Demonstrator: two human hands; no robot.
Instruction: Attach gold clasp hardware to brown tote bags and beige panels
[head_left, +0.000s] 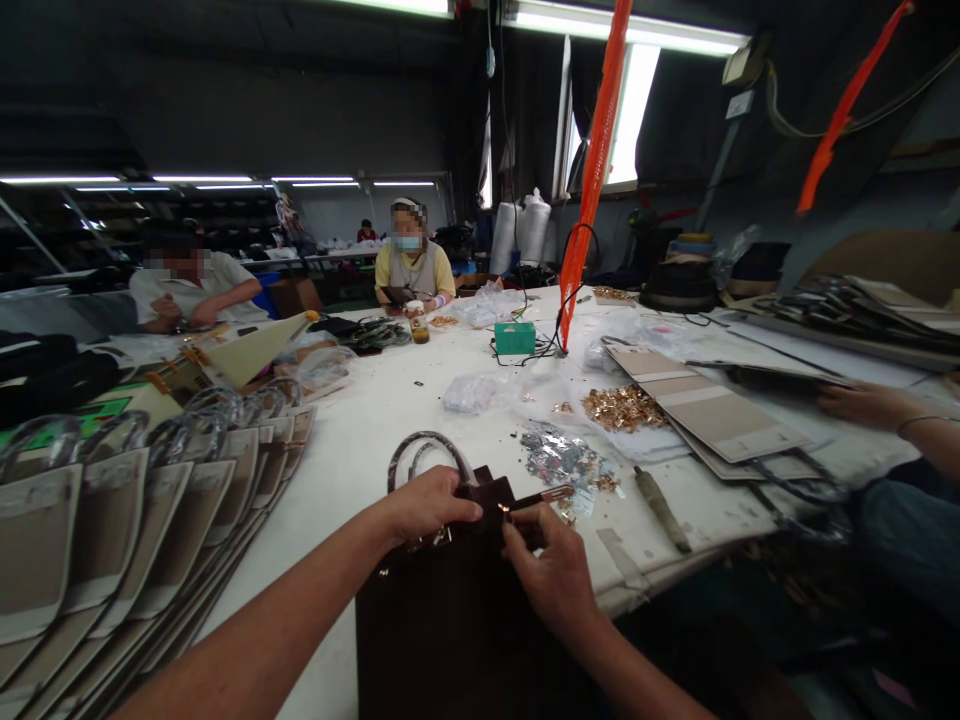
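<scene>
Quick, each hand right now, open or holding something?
Left hand: closed on the dark brown bag panel.
Right hand: closed, pinching a small gold fitting.

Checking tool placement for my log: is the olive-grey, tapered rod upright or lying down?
Lying down: the rod stretches lengthwise along the white tabletop, to the right of the right hand.

The dark panel [442,640] looks smooth and matt, leather-like. Beyond it to the right, gold metal fittings [626,408] and silvery metal bits [551,455] gleam; left of it, beige panels [112,520] look matt, their plastic-wrapped handles [43,424] glossy.
</scene>
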